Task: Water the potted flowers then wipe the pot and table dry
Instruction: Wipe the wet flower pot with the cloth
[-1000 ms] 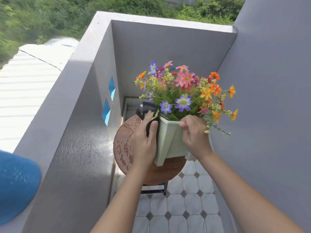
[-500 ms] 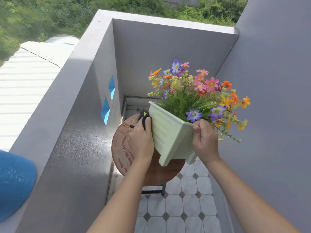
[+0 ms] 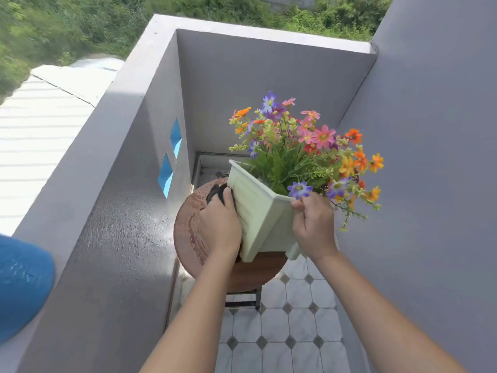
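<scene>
A pale green square pot [image 3: 259,211] full of colourful flowers [image 3: 304,146] stands tilted to the right on a round brown table [image 3: 188,232]. My right hand [image 3: 313,224] grips the pot's near right corner at the rim. My left hand [image 3: 219,227] presses a dark cloth [image 3: 219,193] against the pot's left side. Most of the cloth is hidden under my fingers. Wet streaks show on the table's left part.
A grey parapet wall [image 3: 113,184] with two blue diamond openings runs along the left, a grey wall [image 3: 430,184] on the right. The floor [image 3: 282,332] has white tiles. A blue object [image 3: 21,286] lies on the ledge at far left.
The pot has been turned and tipped to the right, showing a new side. My left hand with the cloth has slid down that side. My right hand has shifted right along the rim.
</scene>
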Available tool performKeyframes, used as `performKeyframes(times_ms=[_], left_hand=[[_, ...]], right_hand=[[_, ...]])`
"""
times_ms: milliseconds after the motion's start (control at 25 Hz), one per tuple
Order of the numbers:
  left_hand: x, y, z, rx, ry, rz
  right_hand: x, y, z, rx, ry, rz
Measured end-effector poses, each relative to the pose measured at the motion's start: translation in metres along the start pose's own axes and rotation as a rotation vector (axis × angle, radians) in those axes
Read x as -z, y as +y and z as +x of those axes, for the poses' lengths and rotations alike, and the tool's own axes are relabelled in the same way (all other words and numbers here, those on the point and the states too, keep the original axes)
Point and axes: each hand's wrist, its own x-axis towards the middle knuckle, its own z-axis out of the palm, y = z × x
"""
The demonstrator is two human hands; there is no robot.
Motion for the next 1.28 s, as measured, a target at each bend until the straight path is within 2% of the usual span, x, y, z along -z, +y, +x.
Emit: performKeyframes(times_ms=[80, 200, 320, 400, 480, 560, 640, 800, 1000, 1120, 1200, 1280], left_hand=[[0.01, 0.001, -0.024, -0.035, -0.015, 0.035], [0.015, 0.009, -0.041, -0.186, 0.037, -0.056], [0.006, 0.01, -0.05, -0.519, 0.173, -0.089], [-0.007, -0.017, -0.059, -0.822, 0.264, -0.039], [-0.016, -0.051, -0.064, -0.987, 0.319, -0.017], [-0.017, -0.059, -0.064, -0.946, 0.326, -0.089], [-0.013, -0.039, -0.059, -0.863, 0.301, -0.147], [-0.002, 0.003, -0.034, -0.458, 0.1, -0.345], [-0.012, -0.008, 0.012, -0.12, 0.093, -0.257], [-0.01, -0.013, 0.015, 0.149, 0.103, -0.173], [-0.006, -0.017, 0.006, 0.206, 0.133, -0.172], [0.001, -0.008, -0.004, 0.102, 0.196, -0.302]], right_hand=[[-0.003, -0.001, 0.001, -0.015, -0.029, 0.011], [-0.002, -0.002, 0.002, -0.015, -0.056, 0.041], [0.002, -0.002, 0.007, -0.026, -0.059, 0.041], [0.005, 0.0, 0.009, -0.042, -0.067, 0.054], [0.008, 0.006, 0.008, -0.052, -0.065, 0.052], [0.006, 0.009, 0.006, -0.037, -0.076, 0.015], [0.003, 0.006, 0.006, 0.013, -0.081, -0.021], [0.002, 0.001, 0.01, 0.024, -0.083, 0.04], [0.003, -0.003, 0.005, 0.115, -0.018, 0.012], [0.001, -0.002, 0.006, 0.074, -0.1, 0.038], [0.003, -0.002, 0.008, 0.084, -0.128, 0.052], [0.005, -0.003, 0.012, 0.125, -0.134, 0.053]])
